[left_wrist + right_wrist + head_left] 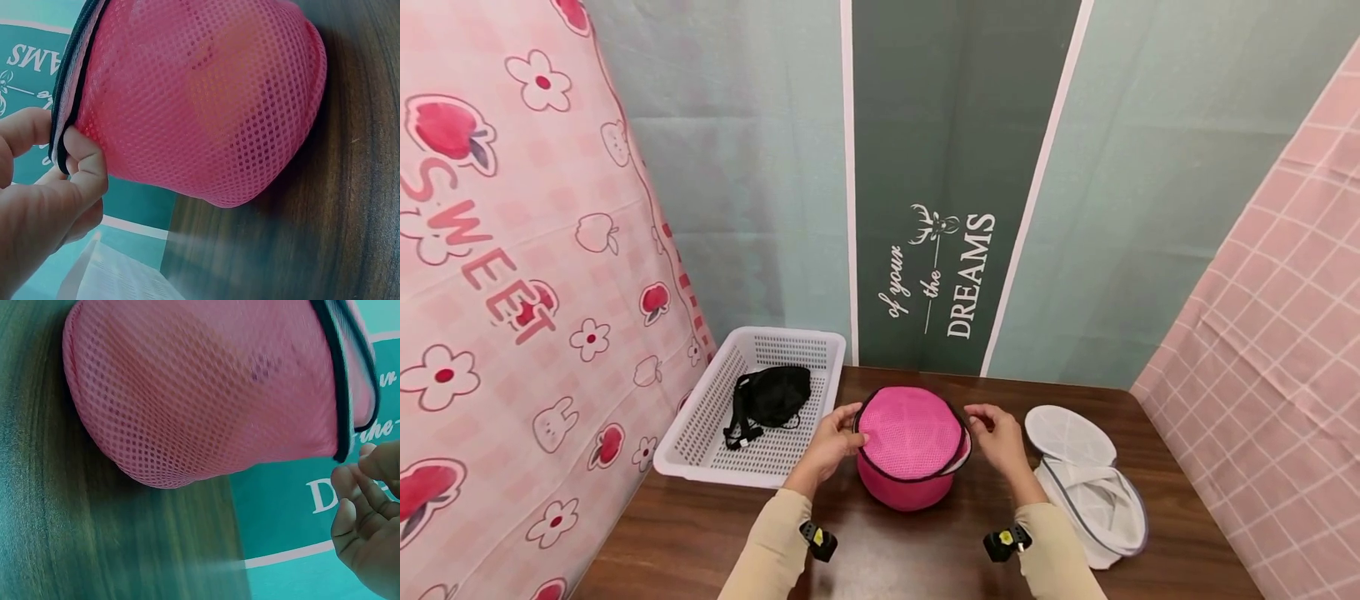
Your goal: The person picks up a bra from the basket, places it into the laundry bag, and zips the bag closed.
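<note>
left hand [831, 447]: curled, round pink mesh bag [910, 433] being pinched
right hand [1000, 437]: being held bent alongside; grip unclear
dark-green cloth [958, 125]: "dreams" being shown

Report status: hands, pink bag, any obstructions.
Left hand gripping pink mesh bag at edge. Right hand beside it, contact unclear. Lid partly open. No obstruction visible.

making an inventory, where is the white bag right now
In the head view, the white bag lies at lower right on the brown table, to the right of the right hand and beside the right sleeve.
</note>
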Motion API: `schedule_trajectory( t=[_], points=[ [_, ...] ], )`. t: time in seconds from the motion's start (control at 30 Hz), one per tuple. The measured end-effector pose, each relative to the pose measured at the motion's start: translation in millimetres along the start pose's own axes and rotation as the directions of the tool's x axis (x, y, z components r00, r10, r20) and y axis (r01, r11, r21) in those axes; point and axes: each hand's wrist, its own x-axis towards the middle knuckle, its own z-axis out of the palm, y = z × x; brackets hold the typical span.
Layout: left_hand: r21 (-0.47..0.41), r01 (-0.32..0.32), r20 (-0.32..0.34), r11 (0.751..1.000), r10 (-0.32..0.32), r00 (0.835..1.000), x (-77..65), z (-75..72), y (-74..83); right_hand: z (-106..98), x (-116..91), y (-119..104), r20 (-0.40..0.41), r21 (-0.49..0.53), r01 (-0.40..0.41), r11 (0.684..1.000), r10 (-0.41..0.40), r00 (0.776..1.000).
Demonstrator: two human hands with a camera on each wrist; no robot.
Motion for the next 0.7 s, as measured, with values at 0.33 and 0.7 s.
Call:
schedule_trajectory(
  t=[0.33,0.7],
  points=[
    [0.036,-0.02,-0.038,0.999,0.021,0.999,4.8,-3.0,-7.4,15,24,12,0.19,0.184,-0.184,0.966,0.148,0.97],
    [0.063,-0.016,-0.022,0.998,0.018,1.0,7.1,1.1,-5.8,22,32,23,0.44,0.444,-0.401,0.801,0.195,0.876]
  ],
)
